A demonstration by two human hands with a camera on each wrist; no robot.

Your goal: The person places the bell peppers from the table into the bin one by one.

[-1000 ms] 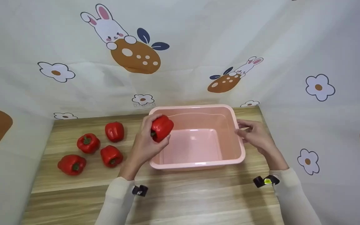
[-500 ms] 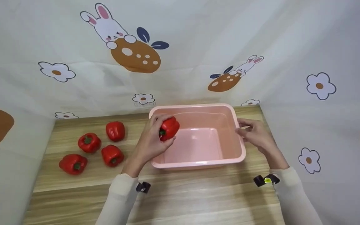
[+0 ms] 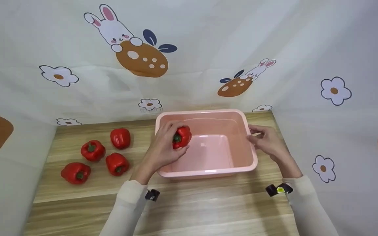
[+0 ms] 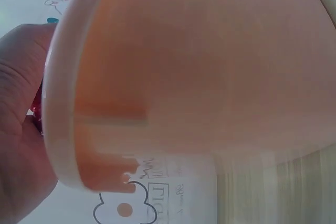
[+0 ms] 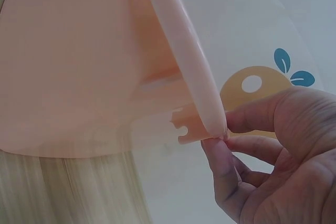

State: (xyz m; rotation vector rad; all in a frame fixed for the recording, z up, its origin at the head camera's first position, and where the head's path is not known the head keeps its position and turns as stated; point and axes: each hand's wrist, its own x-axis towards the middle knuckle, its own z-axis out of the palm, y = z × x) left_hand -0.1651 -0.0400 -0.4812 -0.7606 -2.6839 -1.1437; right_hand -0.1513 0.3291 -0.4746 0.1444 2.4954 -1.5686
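My left hand (image 3: pixel 164 146) grips a red bell pepper (image 3: pixel 183 136) over the left part of a pink plastic basin (image 3: pixel 208 172). The pepper's green stem faces the palm. In the left wrist view the basin's wall (image 4: pixel 210 66) covers most of the pepper; only a red sliver (image 4: pixel 37 106) shows beside the left hand (image 4: pixel 23 124). My right hand (image 3: pixel 267 141) pinches the basin's right rim between thumb and fingers, also plain in the right wrist view, where the rim (image 5: pixel 194 66) runs down to the fingertips (image 5: pixel 215 150).
Several more red bell peppers (image 3: pixel 117 164) lie on the wooden table (image 3: pixel 208 206) left of the basin. A white cloth (image 3: pixel 192 49) printed with rabbits and flowers hangs behind the table and along both sides.
My left hand has carried the bell pepper rightward, further over the basin, and the pepper has turned slightly. The right hand keeps its pinch on the rim.
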